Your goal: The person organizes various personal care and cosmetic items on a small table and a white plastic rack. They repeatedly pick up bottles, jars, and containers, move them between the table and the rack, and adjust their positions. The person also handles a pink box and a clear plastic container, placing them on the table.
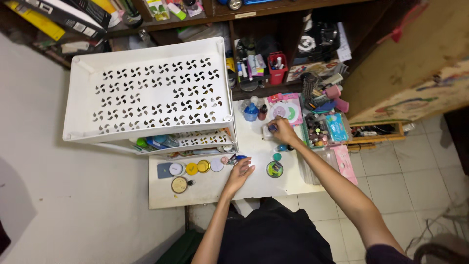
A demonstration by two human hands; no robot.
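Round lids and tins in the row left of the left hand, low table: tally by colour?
White discs: 2
Yellow lids: 2
Pink lid: 1
Beige tin, in front of the row: 1
Total: 6

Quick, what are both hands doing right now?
Left hand: fingers curled at a small blue-tipped item on the white table; grip unclear.
Right hand: closed on a small blue-capped item.
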